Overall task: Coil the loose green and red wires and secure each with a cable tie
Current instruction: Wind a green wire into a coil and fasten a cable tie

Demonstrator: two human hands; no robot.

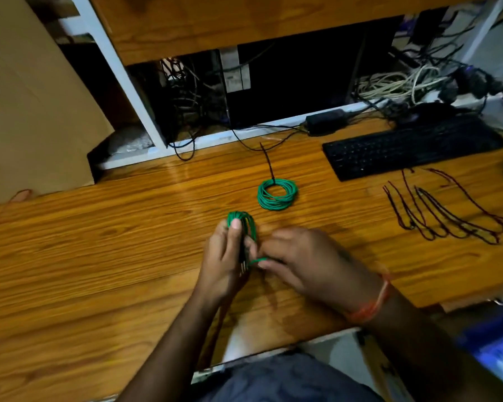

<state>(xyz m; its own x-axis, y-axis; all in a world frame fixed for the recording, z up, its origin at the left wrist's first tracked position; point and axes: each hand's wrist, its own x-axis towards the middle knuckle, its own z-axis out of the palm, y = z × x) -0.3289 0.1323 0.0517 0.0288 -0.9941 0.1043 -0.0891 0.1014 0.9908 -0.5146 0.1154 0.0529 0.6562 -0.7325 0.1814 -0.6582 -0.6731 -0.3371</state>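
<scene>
My left hand (225,265) grips a small coil of green wire (246,226) upright above the wooden desk, thumb pressed on its top. My right hand (305,264) pinches the loose green wire end (259,260) at the coil's lower side. A second green coil (277,194) lies flat on the desk beyond my hands, with a dark cable tie (269,163) sticking out from its far edge. Several dark red ties or wire loops (447,216) lie spread out on the desk at the right.
A black keyboard (413,146) sits at the back right, with a black adapter (327,121) and tangled cables behind it. A cardboard box (38,111) stands at the left. A thin red wire (9,203) trails at the desk's left edge.
</scene>
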